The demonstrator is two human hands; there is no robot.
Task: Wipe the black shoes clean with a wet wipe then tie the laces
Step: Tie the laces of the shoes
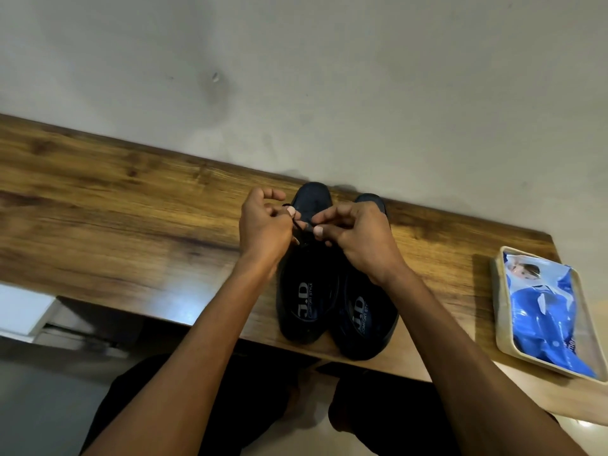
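While both hands, left hand [263,225] and right hand [353,236], pinch the laces [301,227], tying left shoe [306,274]; apparently knot needs tightening next.

We see broad bare counter [115,199] to the left of the shoes [332,291], wide enough for a hand to pass. The wall [296,77] stands right behind the toes, closing that side. To the right, a strip of counter lies open between the shoes and the tray [500,311] holding the wipes [546,311]. Both hands [263,225] [355,235] crowd the space above the laces [301,225].
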